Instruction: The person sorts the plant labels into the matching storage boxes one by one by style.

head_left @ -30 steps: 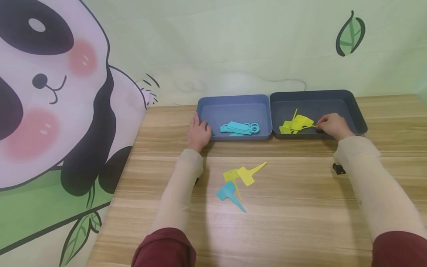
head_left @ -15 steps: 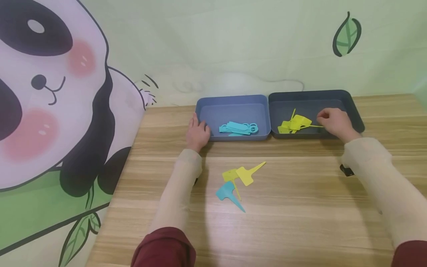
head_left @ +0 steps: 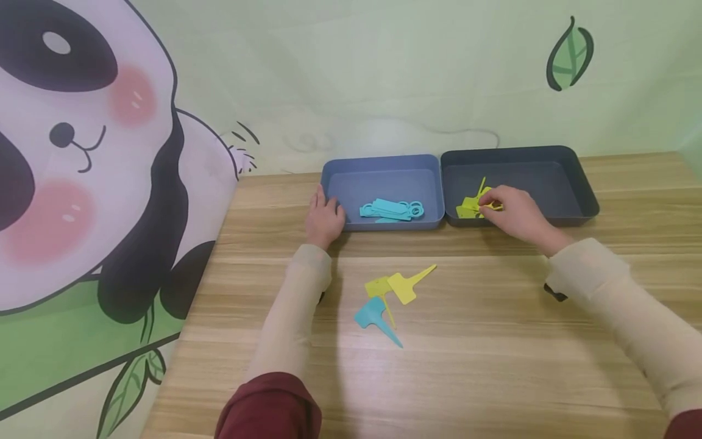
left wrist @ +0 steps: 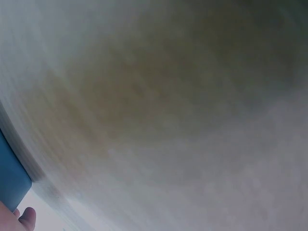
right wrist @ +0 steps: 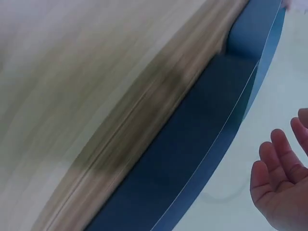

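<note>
My left hand (head_left: 325, 222) rests at the near left corner of the blue tray (head_left: 384, 178), fingers stretched along its left side. Inside that tray lies a pile of turquoise plant labels (head_left: 392, 210). My right hand (head_left: 518, 213) reaches over the front rim of the dark grey tray (head_left: 548, 177), its thumb and index finger pinching at the pile of yellow plant labels (head_left: 468, 207). The fingers partly cover this pile. In the right wrist view the other fingers (right wrist: 276, 166) are loosely bent; the pinch itself is out of frame.
On the wooden table (head_left: 466, 353) in front of the trays lie two yellow plant labels (head_left: 403, 288) and a turquoise plant label (head_left: 372, 313), close together and overlapping. The trays stand side by side against a cloth backdrop (head_left: 373, 73) with a panda print.
My right hand lets go of a yellow label's stem end, lifts slightly, then moves left onto the yellow pile. My left hand stays at the blue tray.
</note>
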Demonstrator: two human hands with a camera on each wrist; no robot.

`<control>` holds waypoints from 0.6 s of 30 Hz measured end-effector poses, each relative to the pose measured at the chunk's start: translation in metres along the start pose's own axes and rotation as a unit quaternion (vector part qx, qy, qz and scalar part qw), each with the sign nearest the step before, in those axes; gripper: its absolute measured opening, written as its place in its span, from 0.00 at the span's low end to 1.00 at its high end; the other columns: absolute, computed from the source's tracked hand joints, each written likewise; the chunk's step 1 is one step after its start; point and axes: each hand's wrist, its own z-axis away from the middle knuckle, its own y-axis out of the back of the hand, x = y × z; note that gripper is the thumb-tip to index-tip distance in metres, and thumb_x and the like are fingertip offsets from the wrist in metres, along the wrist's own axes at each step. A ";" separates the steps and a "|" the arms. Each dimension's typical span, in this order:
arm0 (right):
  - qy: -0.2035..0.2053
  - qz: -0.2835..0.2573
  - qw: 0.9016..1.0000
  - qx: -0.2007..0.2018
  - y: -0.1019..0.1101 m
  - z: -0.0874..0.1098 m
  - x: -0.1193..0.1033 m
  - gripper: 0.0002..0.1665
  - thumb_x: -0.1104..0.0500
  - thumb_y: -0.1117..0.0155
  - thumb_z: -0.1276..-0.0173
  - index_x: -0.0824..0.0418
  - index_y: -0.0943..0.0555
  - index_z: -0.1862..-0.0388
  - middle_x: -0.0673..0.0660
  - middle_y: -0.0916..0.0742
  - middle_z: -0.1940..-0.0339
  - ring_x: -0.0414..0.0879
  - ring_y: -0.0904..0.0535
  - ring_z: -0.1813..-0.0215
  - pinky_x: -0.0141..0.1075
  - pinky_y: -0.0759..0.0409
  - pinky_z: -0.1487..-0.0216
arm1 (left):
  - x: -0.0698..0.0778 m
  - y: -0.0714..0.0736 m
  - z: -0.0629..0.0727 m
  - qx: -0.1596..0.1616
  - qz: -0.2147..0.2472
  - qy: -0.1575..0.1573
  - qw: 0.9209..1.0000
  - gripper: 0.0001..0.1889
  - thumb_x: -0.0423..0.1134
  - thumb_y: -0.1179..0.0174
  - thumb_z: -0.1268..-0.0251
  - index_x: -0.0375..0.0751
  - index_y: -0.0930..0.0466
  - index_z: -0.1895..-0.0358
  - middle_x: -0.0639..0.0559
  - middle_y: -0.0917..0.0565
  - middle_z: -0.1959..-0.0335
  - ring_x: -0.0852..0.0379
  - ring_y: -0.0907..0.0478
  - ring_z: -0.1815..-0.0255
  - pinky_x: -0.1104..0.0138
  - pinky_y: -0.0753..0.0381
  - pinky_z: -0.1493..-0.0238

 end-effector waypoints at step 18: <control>0.129 0.083 0.979 -0.131 -0.067 0.006 -0.041 0.09 0.62 0.41 0.45 0.65 0.20 0.65 0.56 0.18 0.69 0.48 0.23 0.64 0.42 0.23 0.61 | -0.001 -0.001 0.000 0.004 -0.007 -0.003 1.000 0.28 0.49 0.68 0.35 0.41 0.44 0.34 0.40 0.57 0.29 0.45 0.56 0.29 0.63 0.54 0.30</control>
